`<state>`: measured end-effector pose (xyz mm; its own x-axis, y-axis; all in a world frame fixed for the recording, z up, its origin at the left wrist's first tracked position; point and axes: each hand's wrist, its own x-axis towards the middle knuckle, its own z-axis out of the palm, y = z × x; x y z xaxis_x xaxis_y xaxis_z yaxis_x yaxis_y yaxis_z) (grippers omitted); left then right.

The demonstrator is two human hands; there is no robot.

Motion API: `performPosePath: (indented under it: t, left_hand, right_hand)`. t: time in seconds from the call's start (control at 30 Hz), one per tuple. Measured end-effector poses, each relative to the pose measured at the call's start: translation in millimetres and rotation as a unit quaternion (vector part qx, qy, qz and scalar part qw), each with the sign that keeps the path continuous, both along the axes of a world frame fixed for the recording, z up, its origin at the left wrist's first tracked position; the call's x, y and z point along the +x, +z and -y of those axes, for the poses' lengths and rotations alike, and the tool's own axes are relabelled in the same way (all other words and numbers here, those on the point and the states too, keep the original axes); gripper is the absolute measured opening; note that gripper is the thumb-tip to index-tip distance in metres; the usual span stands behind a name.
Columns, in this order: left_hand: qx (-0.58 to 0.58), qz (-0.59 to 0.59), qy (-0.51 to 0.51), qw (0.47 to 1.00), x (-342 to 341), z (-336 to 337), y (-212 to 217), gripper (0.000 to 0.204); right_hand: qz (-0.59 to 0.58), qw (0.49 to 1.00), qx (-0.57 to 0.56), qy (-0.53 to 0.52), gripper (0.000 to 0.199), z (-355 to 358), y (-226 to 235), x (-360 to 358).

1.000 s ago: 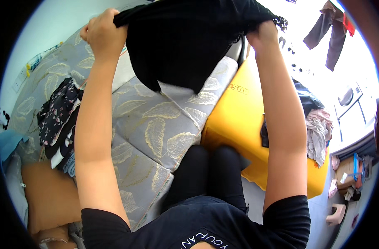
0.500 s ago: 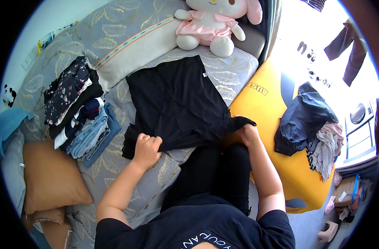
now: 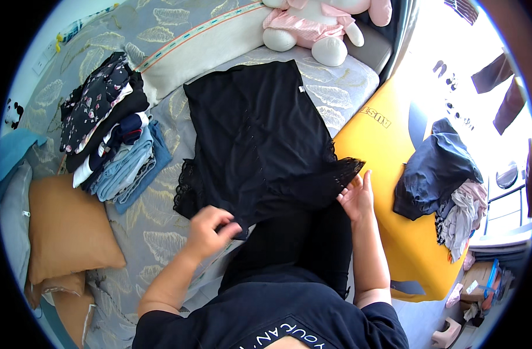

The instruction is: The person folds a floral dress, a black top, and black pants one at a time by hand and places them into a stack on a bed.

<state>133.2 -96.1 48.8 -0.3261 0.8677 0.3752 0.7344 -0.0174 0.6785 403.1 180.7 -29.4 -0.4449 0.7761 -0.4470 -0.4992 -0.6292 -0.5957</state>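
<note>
A black top point(image 3: 248, 128) with lace-trimmed sleeves lies spread on the sofa, its near edge reaching my lap. A small white tag point(image 3: 302, 89) shows on its right side edge. My left hand point(image 3: 209, 232) is just at the near left edge, fingers curled but thumb apart from them, gripping no cloth that I can see. On the other side, my right hand point(image 3: 358, 198) is palm up with the thumb stretched out. Its fingertips are at the underside of the right lace sleeve point(image 3: 341, 174), which stands raised off the surface.
A stack of folded clothes point(image 3: 112, 134) sits at the left, beyond a brown cushion point(image 3: 71, 227). On the yellow surface point(image 3: 371, 139) at the right lies a heap of rumpled clothes point(image 3: 440, 174). A plush toy point(image 3: 312, 29) in pink sits at the back.
Both hands have let go of the black top and their fingers have loosened. The top lies flatter and wider, its right sleeve spread outward. The whole view has shifted slightly.
</note>
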Motion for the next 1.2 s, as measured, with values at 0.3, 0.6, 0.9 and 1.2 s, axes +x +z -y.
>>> performPosePath:
  t: [0.3,0.6,0.9,1.2]
  left_hand:
    - [-0.307,0.094,0.327,0.889,-53.5,40.1,-38.7,0.055]
    - [0.308,0.574,0.227,0.724,-3.8,26.4,-39.9,0.028]
    - [0.29,0.793,0.171,0.507,-7.6,18.4,-33.1,0.048]
    - [0.304,0.718,0.196,0.595,-1.6,17.2,-45.3,0.037]
  right_hand:
    - [0.281,0.957,0.051,0.05,0.043,46.6,-32.6,-50.1]
    - [0.146,0.968,0.145,-0.141,0.038,60.0,9.9,-49.1]
    - [0.081,0.973,0.023,-0.216,0.036,21.2,5.0,-50.9]
    - [0.259,0.512,0.81,0.119,0.036,166.3,78.3,-228.9]
